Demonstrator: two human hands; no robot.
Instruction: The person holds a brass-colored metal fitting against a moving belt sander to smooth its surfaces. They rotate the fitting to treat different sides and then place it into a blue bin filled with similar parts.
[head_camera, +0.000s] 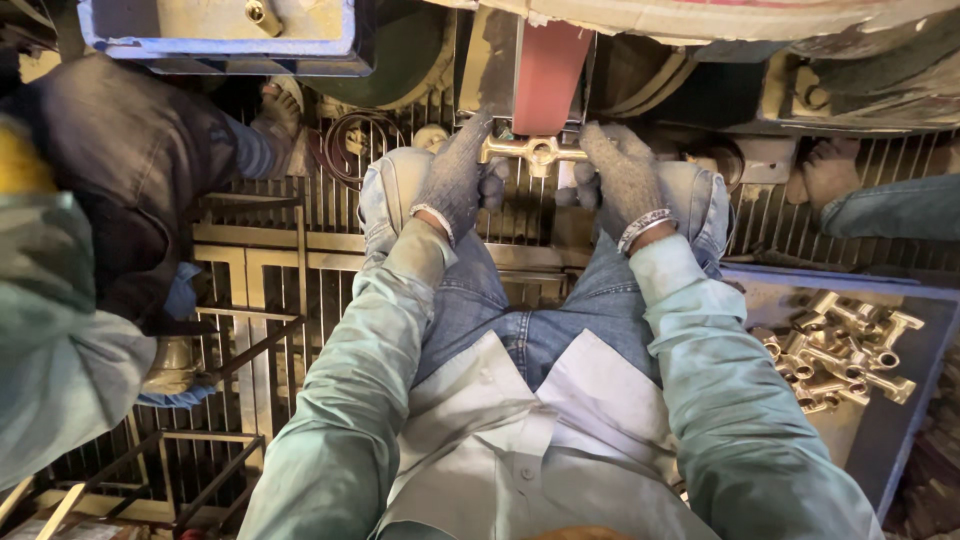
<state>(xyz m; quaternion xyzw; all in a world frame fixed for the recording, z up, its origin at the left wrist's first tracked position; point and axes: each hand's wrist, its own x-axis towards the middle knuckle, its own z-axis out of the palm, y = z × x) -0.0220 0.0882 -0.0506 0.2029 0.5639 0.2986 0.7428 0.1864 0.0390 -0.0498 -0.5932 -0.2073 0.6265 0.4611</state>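
I am gripping a brass fitting (533, 151) with gloved left hand (455, 180) and right hand (625, 180), both closed on its ends, pressing it evenly against the red sanding belt (548, 65).

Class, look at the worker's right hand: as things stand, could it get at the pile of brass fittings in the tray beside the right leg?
Probably yes, once freed: the right hand grips the brass fitting, but the tray lies open with nothing over the pile.
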